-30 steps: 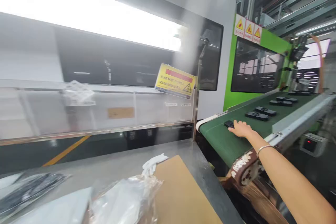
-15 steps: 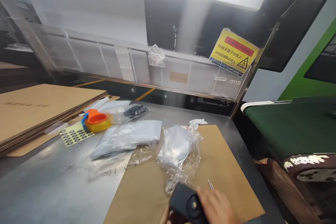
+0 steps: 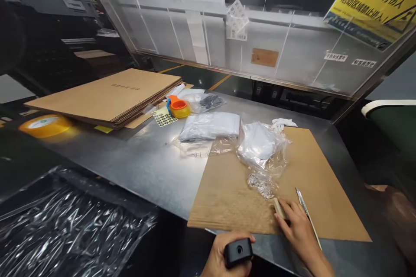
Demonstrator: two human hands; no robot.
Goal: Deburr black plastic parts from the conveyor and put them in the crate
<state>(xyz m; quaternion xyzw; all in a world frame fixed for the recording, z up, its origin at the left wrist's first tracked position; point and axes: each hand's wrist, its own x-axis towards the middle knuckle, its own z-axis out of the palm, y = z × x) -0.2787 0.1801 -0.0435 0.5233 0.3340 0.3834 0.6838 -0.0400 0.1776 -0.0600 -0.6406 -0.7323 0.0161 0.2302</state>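
My left hand (image 3: 224,256) is closed around a small black box-shaped device (image 3: 238,252) with a round hole in its face, just off the table's front edge. Over the cardboard sheet (image 3: 325,207), my right hand (image 3: 297,225) has its thumb and fingers on a small tan block-like piece (image 3: 278,208). A slim utility knife (image 3: 303,203) lies against the right side of that hand, blade pointing away. Beyond the fingers sits a crumpled clear plastic bag (image 3: 260,145) with pale contents. To its left is a flat plastic-wrapped pale packet (image 3: 211,125).
A cardboard stack (image 3: 110,95) fills the table's left, with a yellow tape roll (image 3: 45,125) beside it. An orange-and-blue tape dispenser (image 3: 178,106), a sticker sheet (image 3: 164,117) and a white glove (image 3: 284,122) lie farther back. Black plastic (image 3: 71,225) is at lower left.
The view has swung left and downward. Earlier both hands were close together at the black device; now the left hand has it alone, and the right rests on the cardboard by the knife.
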